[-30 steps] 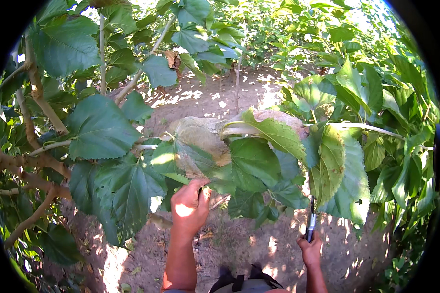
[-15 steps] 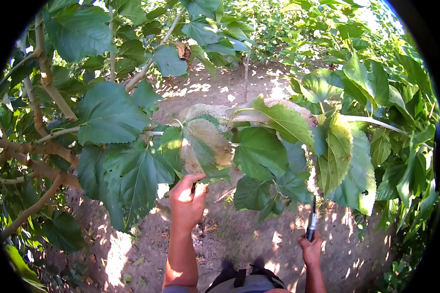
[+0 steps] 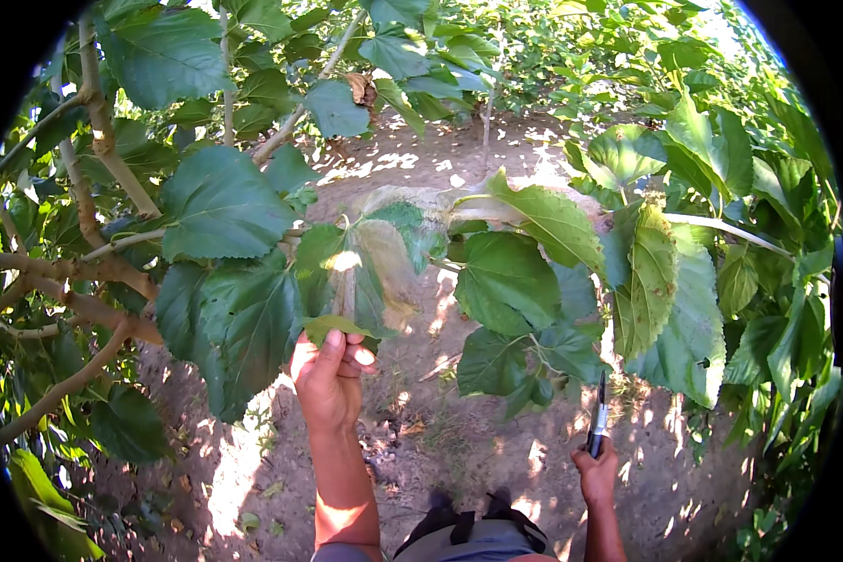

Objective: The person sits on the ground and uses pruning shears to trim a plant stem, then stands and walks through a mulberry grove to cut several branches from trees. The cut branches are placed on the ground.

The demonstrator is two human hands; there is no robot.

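Observation:
My left hand (image 3: 330, 379) pinches the lower edge of a green leaf (image 3: 332, 327) between thumb and fingers, and the edge is folded up. The leaf hangs from a pale branch running across in front of me. A thin whitish, see-through film (image 3: 389, 258), webbing or fine mesh, covers part of the leaves and branch just above this hand. Low on the right, my right hand (image 3: 596, 470) is closed round a slim silver-and-black hand tool (image 3: 598, 421) with a dark pointed tip facing up. The tip is below the hanging leaves; the tool's exact kind is unclear.
Thick brown branches (image 3: 94, 304) fork at the left among large leaves. A yellowing leaf (image 3: 644, 286) with brown specks hangs at the right, below a pale branch (image 3: 731, 236). Dry, sun-dappled soil (image 3: 431, 421) lies below, and dense foliage stands behind and at the right.
My left hand has shifted slightly left and turned, folding up the edge of the leaf it pinches. The film-covered leaf has tilted. My right hand and its tool have hardly moved.

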